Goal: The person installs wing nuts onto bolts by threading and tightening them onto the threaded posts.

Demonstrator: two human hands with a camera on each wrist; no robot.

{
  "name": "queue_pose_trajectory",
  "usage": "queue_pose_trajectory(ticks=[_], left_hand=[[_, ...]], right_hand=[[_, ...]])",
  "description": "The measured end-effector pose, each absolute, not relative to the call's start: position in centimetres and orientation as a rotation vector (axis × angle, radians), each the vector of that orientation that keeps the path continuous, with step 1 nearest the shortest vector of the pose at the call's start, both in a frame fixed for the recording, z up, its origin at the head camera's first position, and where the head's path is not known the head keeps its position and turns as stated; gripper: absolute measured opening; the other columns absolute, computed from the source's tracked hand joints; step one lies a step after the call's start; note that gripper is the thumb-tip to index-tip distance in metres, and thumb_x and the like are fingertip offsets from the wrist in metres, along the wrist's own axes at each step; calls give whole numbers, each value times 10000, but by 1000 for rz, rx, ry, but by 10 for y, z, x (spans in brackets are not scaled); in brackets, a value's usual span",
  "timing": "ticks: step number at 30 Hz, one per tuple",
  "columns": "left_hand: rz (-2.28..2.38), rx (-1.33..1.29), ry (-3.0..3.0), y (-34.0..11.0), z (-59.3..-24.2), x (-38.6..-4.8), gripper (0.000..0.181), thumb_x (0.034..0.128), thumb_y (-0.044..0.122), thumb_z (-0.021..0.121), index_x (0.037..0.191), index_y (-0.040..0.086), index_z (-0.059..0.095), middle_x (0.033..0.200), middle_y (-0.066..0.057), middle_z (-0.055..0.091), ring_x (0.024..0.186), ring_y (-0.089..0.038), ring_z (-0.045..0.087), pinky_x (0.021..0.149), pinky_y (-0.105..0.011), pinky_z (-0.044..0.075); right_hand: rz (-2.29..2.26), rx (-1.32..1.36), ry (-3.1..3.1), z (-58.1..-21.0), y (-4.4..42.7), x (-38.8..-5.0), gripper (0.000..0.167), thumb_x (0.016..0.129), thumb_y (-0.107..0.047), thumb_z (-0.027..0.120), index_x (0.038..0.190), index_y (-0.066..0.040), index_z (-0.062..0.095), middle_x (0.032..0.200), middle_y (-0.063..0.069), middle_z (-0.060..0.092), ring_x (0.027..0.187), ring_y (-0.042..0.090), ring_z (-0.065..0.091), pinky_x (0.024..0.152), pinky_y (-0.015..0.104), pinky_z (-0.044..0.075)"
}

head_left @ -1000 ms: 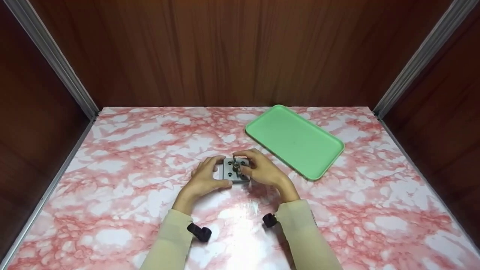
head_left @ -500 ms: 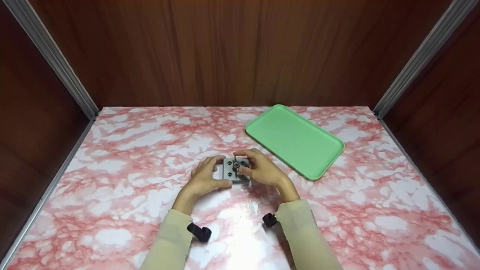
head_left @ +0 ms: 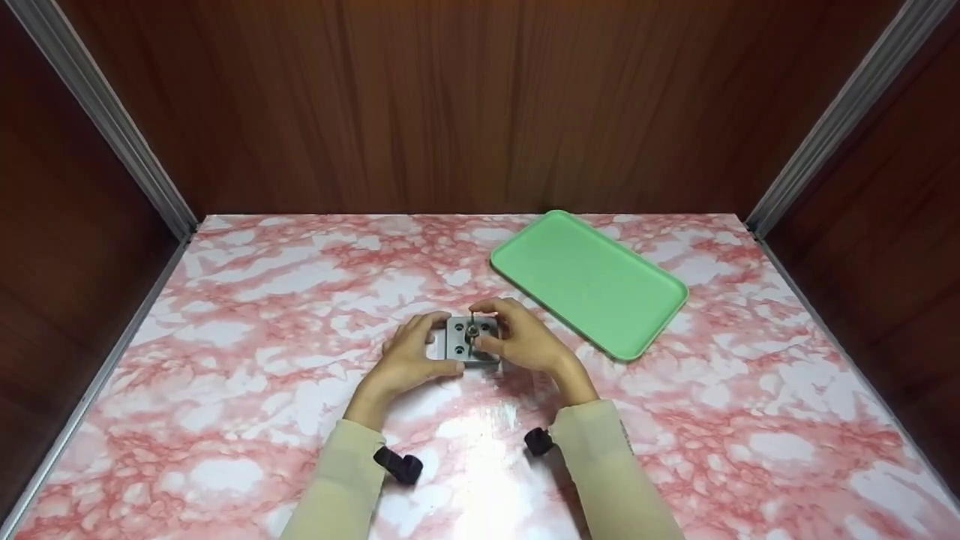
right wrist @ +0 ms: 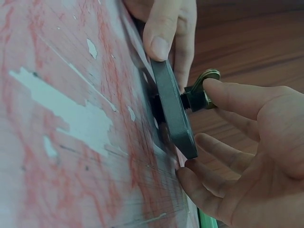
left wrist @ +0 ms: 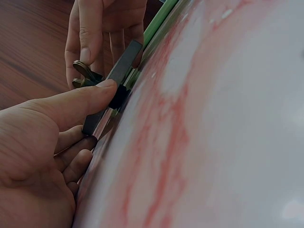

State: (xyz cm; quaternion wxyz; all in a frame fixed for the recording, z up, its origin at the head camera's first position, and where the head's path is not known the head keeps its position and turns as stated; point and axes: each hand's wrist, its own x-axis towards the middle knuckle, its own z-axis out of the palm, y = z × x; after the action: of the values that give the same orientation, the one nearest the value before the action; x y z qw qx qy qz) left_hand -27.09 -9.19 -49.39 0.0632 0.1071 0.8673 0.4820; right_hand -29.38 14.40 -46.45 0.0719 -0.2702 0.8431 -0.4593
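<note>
A square grey metal plate (head_left: 460,339) with holes near its corners stands a little above the marbled table, on a dark piece under its middle. A wing nut (head_left: 472,331) sits on a threaded bolt at the plate's centre; the right wrist view shows the nut (right wrist: 209,78) from the side, with bolt thread between it and the plate (right wrist: 172,104). My left hand (head_left: 411,358) grips the plate's left part, its thumb on the near edge. With thumb and forefinger, my right hand (head_left: 529,339) holds the wings of the nut. Its other fingers hang beside the plate's right edge.
A green tray (head_left: 592,285) lies at an angle behind and to the right of my hands. Brown wood-grain panels (head_left: 480,105) with metal corner rails surround the marbled table (head_left: 225,300) at the back and sides.
The wing nut has turned slightly, and my right thumb and forefinger have shifted a little with it. My left hand, the plate and the tray have stayed in place.
</note>
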Motion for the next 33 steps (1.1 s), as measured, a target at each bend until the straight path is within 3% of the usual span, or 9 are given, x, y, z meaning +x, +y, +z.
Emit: queue_pose_trajectory(ticks=[18,25,33], left_hand=[[1425,326,2649,-92,-494,-271,886,745,285,942,1529,218,535,1436,-10,568,1261,-247,500,1106,-549,264],[1423,322,2651,-92,-494,-272,896,747,289,942,1538,224,528,1440,-13,567,1266,-253,501,1110,-551,266],[1411,311,2653,-92,-493,-270,905,745,303,942,1543,230,523,1466,2,556,1262,-238,505,1099,-534,268]], right_hand=[[-1448,-773,2514,-466,139,-293,446,953,-78,772,1327,43,561,1233,203,653,964,275,644,854,387,514],[-1478,-722,2501,-464,137,-291,440,954,-79,776,1305,36,538,1208,207,642,945,250,650,823,356,518],[-1468,-666,2559,-465,134,-290,421,936,-114,809,1236,-2,536,1171,172,640,982,245,664,876,372,521]])
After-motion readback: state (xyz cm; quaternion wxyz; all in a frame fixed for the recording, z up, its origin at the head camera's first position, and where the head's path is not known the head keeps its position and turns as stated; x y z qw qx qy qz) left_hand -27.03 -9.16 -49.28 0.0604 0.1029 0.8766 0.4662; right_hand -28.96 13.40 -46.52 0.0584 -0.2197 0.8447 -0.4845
